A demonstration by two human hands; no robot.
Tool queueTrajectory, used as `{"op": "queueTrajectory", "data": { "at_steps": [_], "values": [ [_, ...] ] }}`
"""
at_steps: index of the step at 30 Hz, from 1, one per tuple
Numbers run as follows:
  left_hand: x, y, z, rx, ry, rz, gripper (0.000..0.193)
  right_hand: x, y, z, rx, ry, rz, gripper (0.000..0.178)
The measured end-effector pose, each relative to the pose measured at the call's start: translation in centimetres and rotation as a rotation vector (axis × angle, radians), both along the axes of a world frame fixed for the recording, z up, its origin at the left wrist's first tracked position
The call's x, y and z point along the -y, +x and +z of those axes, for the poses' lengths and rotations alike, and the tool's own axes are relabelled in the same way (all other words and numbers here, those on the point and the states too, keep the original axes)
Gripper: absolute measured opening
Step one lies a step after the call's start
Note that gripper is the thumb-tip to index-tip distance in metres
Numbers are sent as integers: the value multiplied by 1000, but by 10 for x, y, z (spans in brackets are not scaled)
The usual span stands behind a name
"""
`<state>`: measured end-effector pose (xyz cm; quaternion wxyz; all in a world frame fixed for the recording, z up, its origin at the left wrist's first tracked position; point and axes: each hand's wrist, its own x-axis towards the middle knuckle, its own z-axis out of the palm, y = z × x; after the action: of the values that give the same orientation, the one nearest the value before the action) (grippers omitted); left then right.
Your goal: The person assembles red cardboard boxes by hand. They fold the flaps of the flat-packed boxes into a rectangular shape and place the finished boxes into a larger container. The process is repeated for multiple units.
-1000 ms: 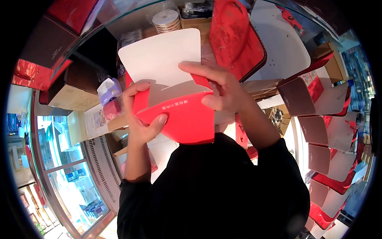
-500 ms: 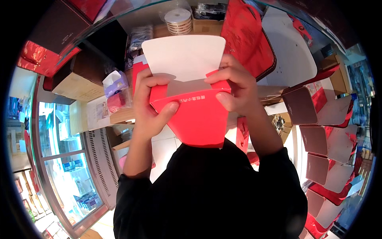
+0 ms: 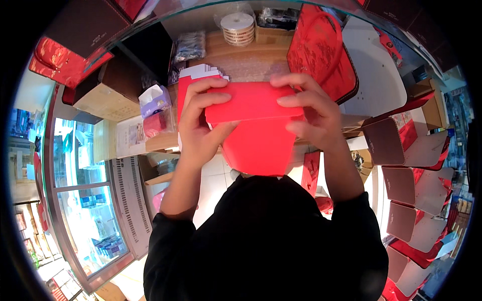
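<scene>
A red cardboard box (image 3: pixel 258 145) is held up in front of my chest, its top flap folded down so only red shows. My left hand (image 3: pixel 203 113) grips the box's left end, fingers over the top and thumb at the front edge. At the other end my right hand (image 3: pixel 314 110) has its fingers bent over the top and its thumb near the front; it is slightly blurred. Just beyond my left hand lies a stack of flat red and white cardboard pieces (image 3: pixel 193 72) on the wooden table (image 3: pixel 256 62).
Ribbon rolls (image 3: pixel 237 29) and a small carton of black packets (image 3: pixel 274 31) stand at the table's back. A red patterned bag (image 3: pixel 319 50) leans at the back right. Left are a purple tissue box (image 3: pixel 154 102) and a brown carton (image 3: pixel 113 93). Open gift boxes (image 3: pixel 389 143) line the right.
The box's white-lined flap, raised before, is now folded down over the opening. My fingers have shifted onto its top. The whole view has moved slightly.
</scene>
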<state>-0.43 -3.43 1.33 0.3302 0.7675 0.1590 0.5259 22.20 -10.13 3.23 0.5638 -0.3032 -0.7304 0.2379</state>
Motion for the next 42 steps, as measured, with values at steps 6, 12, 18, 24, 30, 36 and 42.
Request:
{"op": "queueTrajectory", "data": {
  "at_steps": [6, 12, 18, 24, 30, 36, 42],
  "values": [
    [-3, 7, -4, -69, 2, -6, 44, -5, -9, -14, -161, -165, -72, 19],
    [4, 11, 0, -98, -256, -57, 48, -1, -3, -16, -18, -133, -129, 25],
    [4, 8, -1, -212, -297, -85, 54, 0, 4, 1, 292, -121, -156, 39],
    [2, 18, 2, -136, -330, -76, 77, -5, 2, 6, 469, -316, -81, 48],
    [2, 19, -12, -390, -255, 128, 80, -2, -4, -2, 239, -420, -162, 48],
    [2, 12, -19, -554, -130, 251, 74, -2, -6, -8, -53, -547, -175, 46],
    [-1, 4, -10, -676, -121, 275, 68, 0, 0, -5, 82, -609, -41, 51]
  ]
}}
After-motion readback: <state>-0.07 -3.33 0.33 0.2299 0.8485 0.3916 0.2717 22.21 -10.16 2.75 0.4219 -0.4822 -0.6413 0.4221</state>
